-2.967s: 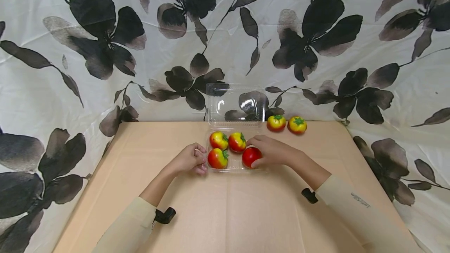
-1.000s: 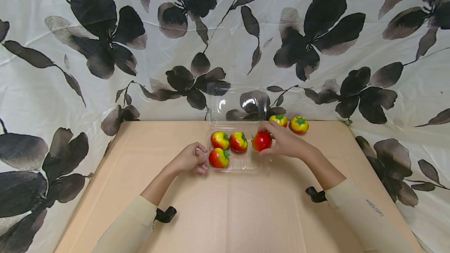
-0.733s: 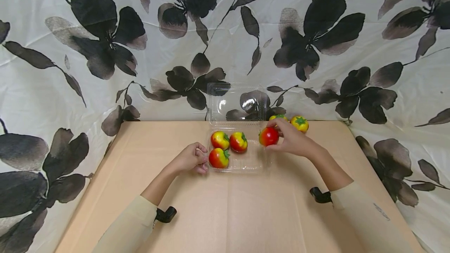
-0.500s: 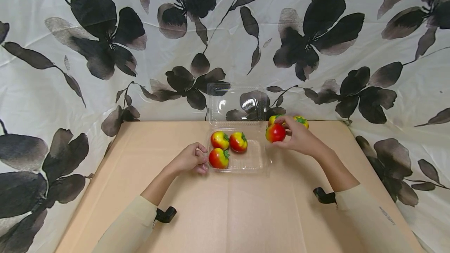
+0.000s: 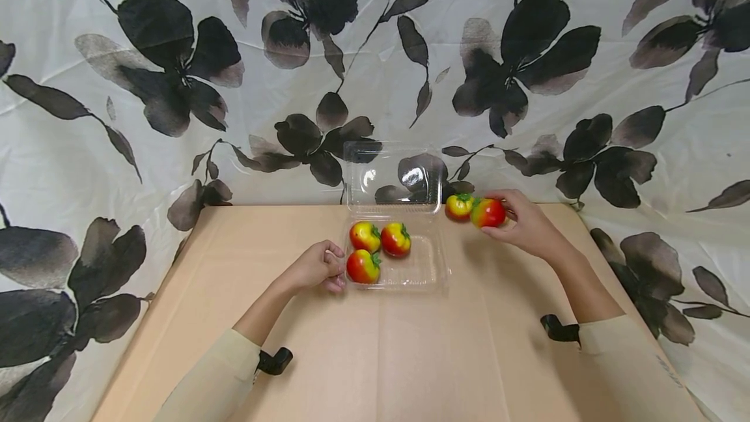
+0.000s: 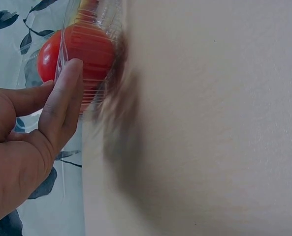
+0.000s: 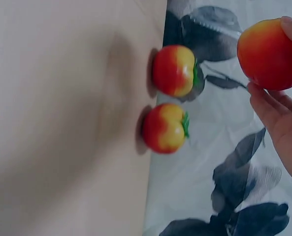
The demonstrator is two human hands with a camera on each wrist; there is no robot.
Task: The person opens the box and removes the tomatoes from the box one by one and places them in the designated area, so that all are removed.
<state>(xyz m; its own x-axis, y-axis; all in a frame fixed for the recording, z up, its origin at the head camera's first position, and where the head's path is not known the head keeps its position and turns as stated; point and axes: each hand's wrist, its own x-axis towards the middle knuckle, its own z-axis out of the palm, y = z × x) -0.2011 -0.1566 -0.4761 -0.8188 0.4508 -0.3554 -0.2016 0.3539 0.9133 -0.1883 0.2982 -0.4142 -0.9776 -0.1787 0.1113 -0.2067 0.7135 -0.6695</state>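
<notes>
My right hand (image 5: 521,221) grips a red-and-yellow fruit (image 5: 491,213), raised at the back right of the table. The right wrist view shows the held fruit (image 7: 270,55) between thumb and fingers, apart from two similar fruits (image 7: 173,70) with green leafy tops standing at the table's back edge. In the head view it covers most of one; the other fruit (image 5: 459,207) shows beside it. My left hand (image 5: 319,267) pinches the left edge of a clear plastic clamshell (image 5: 430,266). Three fruits (image 5: 363,267) sit in its base, two at the back and one at front left.
The clamshell's lid (image 5: 392,178) stands raised at the back, against a white cloth (image 5: 404,99) with dark flowers. A tan table surface (image 5: 375,357) spreads out in front. A small black device (image 5: 275,361) is at the left wrist, another (image 5: 559,329) at the right.
My right hand has lifted the fruit out of the clamshell's right side and carried it right and back, over the fruits outside. The left hand stays at the clamshell's edge.
</notes>
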